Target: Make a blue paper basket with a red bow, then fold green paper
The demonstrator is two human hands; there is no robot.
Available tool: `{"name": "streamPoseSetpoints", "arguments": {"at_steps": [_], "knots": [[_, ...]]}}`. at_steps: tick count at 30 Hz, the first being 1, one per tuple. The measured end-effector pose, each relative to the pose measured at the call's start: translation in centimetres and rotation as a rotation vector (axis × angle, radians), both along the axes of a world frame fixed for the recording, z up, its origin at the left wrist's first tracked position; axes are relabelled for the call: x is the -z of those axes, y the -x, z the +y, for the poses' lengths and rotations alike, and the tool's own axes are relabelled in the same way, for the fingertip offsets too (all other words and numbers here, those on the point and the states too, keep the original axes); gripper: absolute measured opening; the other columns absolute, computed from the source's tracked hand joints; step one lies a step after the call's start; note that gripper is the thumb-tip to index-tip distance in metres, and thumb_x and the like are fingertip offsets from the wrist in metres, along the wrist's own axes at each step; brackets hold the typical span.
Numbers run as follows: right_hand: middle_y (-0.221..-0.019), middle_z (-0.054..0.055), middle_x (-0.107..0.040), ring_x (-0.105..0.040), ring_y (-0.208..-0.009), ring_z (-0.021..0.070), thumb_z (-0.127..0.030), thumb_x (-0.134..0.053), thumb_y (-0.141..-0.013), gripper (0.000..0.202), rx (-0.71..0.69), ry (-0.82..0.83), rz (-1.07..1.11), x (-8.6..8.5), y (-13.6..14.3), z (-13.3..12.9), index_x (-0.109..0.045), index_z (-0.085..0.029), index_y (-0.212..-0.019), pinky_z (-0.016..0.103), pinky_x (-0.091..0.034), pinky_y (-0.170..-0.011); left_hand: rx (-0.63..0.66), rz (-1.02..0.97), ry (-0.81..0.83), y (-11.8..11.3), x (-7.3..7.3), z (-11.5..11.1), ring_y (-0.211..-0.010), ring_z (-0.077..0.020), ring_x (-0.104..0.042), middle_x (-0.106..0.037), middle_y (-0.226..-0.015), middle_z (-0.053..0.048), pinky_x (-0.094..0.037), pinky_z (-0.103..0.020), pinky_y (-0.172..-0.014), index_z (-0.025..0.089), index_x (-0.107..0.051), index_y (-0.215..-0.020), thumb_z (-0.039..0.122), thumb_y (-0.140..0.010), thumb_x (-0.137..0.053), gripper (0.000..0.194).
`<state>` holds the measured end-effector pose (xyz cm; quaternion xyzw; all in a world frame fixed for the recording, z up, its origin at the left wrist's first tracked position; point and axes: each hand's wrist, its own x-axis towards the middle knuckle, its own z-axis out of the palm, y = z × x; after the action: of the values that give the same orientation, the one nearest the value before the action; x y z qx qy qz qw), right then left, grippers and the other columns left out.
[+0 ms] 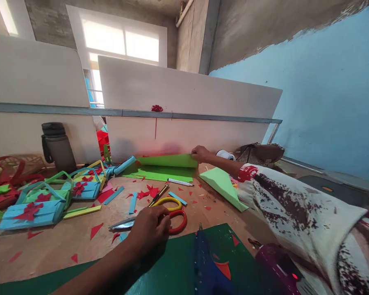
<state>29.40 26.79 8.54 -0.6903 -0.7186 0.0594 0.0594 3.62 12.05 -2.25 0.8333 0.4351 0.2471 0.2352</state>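
My right hand pinches the right edge of a green paper sheet, which is lifted and curled above more green sheets at the back of the table. My left hand is curled at the scissors, which have one yellow and one red handle loop and blades pointing left. Its fingers are bent together beside the red loop; whether they grip the scissors is partly hidden. A white marker lies in front of the green sheets.
Blue and green paper bags and a dark bottle stand at the left. On the green mat lies a blue glue gun. A purple tool sits at the right, near folded light green paper.
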Motion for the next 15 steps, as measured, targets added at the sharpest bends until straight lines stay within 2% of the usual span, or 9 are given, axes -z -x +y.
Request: {"name": "streamPoseSetpoints", "arguments": {"at_steps": [3,11,15], "knots": [[-0.120,0.008,-0.056,-0.058,-0.099,0.0220,-0.032,-0.056,-0.089,0.032,-0.026,-0.017,-0.055,0.7,0.1,-0.7,-0.056,-0.016,-0.117,0.040,-0.051,-0.081,0.004,0.002,-0.006,0.1,0.0,-0.1,-0.063,-0.0135,-0.052,-0.061,-0.069,0.000,-0.029,-0.023,-0.055,0.018,-0.062,-0.074,0.018,-0.081,-0.044,0.020],[-0.118,0.009,-0.057,-0.059,-0.098,0.0199,-0.032,-0.054,-0.090,0.030,-0.211,0.081,-0.214,4.9,1.3,-3.4,-0.055,-0.017,-0.116,0.040,-0.050,-0.082,0.001,-0.008,-0.017,0.2,0.1,0.0,-0.059,-0.0125,-0.049,-0.056,-0.065,0.001,-0.026,-0.023,-0.054,0.018,-0.057,-0.068,0.017,-0.080,-0.045,0.017],[-0.118,0.010,-0.057,-0.059,-0.099,0.0210,-0.032,-0.056,-0.090,0.032,-0.227,0.014,-0.269,5.0,1.7,-3.1,-0.055,-0.015,-0.117,0.041,-0.050,-0.083,-0.002,-0.017,-0.029,0.1,0.4,0.0,-0.057,-0.0122,-0.046,-0.054,-0.061,0.002,-0.024,-0.023,-0.053,0.018,-0.056,-0.065,0.017,-0.080,-0.045,0.018]]}}
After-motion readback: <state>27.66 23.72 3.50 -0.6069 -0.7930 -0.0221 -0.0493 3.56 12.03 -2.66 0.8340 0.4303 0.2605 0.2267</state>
